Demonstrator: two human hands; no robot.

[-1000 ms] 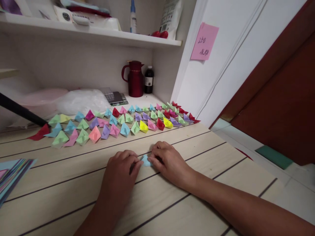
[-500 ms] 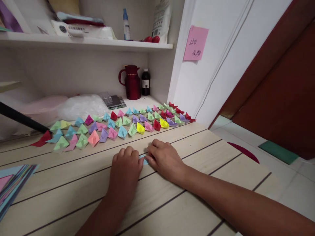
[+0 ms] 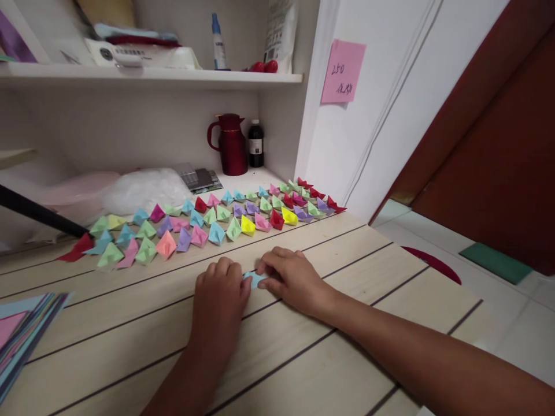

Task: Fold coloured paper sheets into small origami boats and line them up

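Observation:
A small piece of folded light blue paper (image 3: 253,279) lies on the wooden table between my two hands. My left hand (image 3: 220,296) has its fingers curled down, with the thumb and fingertips closed on the paper's left end. At the right end, my right hand (image 3: 295,278) holds the paper's edge between bent thumb and forefinger. My palms and fingertips hide part of the paper. Beyond my hands stand rows of small folded paper boats (image 3: 217,233) in many colours.
A fanned stack of coloured paper sheets (image 3: 30,332) lies at the left table edge. Behind the boats are a clear plastic bag (image 3: 150,189), a dark red jug (image 3: 233,144) and a dark bottle (image 3: 255,144). A pink note (image 3: 343,71) sticks to the wall.
My right thumb and forefinger have parted a little and shifted slightly right, so more of the light blue paper shows. My left hand stays nearly in place at its left end.

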